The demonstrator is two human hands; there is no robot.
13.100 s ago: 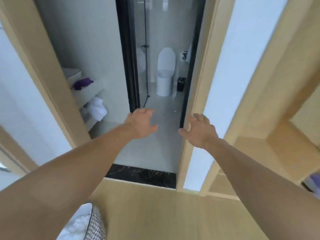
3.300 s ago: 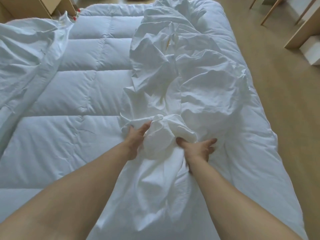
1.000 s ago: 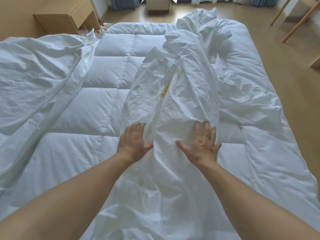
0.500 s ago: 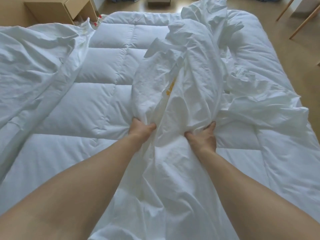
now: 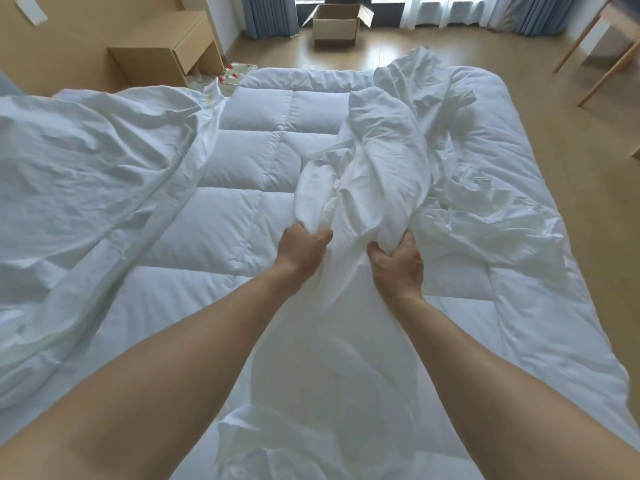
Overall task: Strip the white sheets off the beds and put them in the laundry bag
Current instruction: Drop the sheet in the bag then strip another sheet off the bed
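Both hands are working close together over the middle of the bed. The left hand point(image 5: 301, 245) is gripping a fistful of the white sheet point(image 5: 377, 168), its fingers curled tight round a bunched fold. The right hand point(image 5: 398, 268), just beside it, is clutching another fold of the same cloth, with the fingertips buried in the creases.

The sheet is running from the near edge of the bed, up between the forearms and through both fists. From there it is spreading into a loose, rumpled ridge that is trailing off toward the far right corner. It is lying on top of a quilted white pad point(image 5: 249, 161), apart from a second crumpled sheet point(image 5: 86, 174) that is heaping up along the left side.

To my eye the cloth is looking light, limp and thoroughly soft, so it is going to sag and drag wherever it is not being held. The creased weave is probably giving plenty of grip, and nothing about it is looking fragile. Bulk is the real trouble, so gathering it hand over hand at the thick folds seems wiser than tugging one thin edge. Care is needed not to pinch up the pad beneath.

Beyond the bed a wooden nightstand point(image 5: 166, 53) is standing far left and an open cardboard box point(image 5: 337, 24) is sitting by the curtains; no laundry bag is showing anywhere
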